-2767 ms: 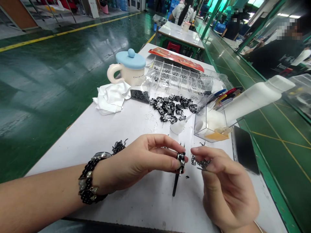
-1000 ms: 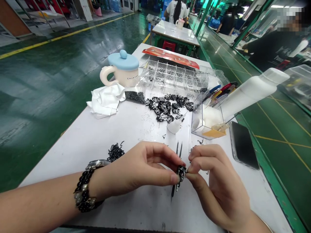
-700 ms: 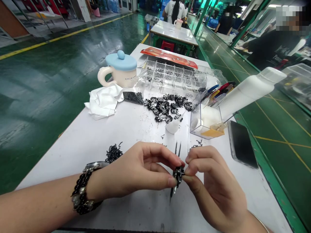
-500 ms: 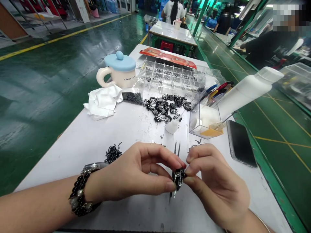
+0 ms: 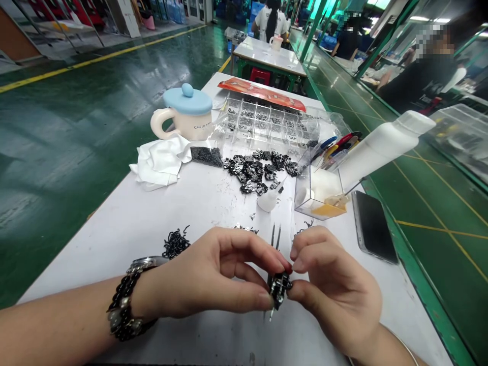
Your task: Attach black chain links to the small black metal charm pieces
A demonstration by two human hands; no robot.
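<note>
My left hand [image 5: 213, 274] and my right hand [image 5: 335, 290] meet over the white table, both pinching a small black and silver part [image 5: 279, 290] between thumbs and fingers. A slim black tool, probably tweezers [image 5: 275, 238], shows two thin tips beyond my fingers; its middle is hidden by my hands. A small tangle of black hooks [image 5: 175, 243] lies just past my left wrist. Farther off lies a heap of black and silver parts [image 5: 253, 175]. My left wrist wears a watch and a beaded black bracelet [image 5: 125, 310].
Ahead stand a compartment box [image 5: 263, 122], a blue-lidded mug [image 5: 186, 114], a white cloth [image 5: 158, 162] and a small white bottle [image 5: 267, 201]. To the right are a clear box [image 5: 316, 193], a large white bottle [image 5: 381, 150] and a phone [image 5: 373, 226]. Co-workers sit beyond.
My hands have moved from apart to pinching the part together. The part has shifted slightly toward me, and the whole view has drifted, with the table objects shifting slightly left.
</note>
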